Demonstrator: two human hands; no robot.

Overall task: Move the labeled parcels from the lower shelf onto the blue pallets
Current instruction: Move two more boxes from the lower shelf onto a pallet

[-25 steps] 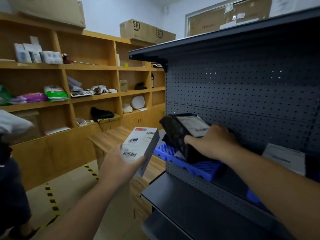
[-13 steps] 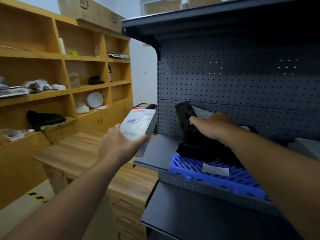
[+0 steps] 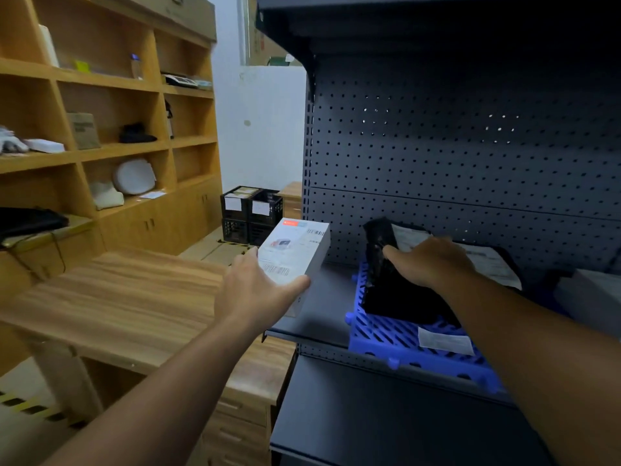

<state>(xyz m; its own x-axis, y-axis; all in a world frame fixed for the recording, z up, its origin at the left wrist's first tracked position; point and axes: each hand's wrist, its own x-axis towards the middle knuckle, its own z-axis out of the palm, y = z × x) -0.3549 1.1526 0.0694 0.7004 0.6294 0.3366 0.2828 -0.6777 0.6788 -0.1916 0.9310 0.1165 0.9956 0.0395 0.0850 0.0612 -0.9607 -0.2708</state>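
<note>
My left hand [image 3: 256, 290] grips a white labeled box [image 3: 295, 255] from below, holding it in the air just left of the dark metal shelf [image 3: 322, 307]. My right hand [image 3: 430, 264] rests on top of a black plastic parcel [image 3: 393, 294] with a white label, fingers curled over its upper edge. That parcel lies on a blue pallet [image 3: 386, 338] on the shelf, leaning toward the pegboard back. A small white label [image 3: 445, 339] lies on the pallet's front part.
A wooden table [image 3: 117, 297] stands to the left, under my left arm. Wooden shelving [image 3: 100, 149] with assorted items lines the left wall. Black crates [image 3: 250, 213] sit on the floor behind. A pale parcel [image 3: 591, 294] lies at the shelf's right. A lower metal shelf [image 3: 386, 415] juts out below.
My view has swung right and closer to the shelf. My right hand has lowered the black parcel onto the blue pallet. My left hand still carries the white box, now nearer the shelf.
</note>
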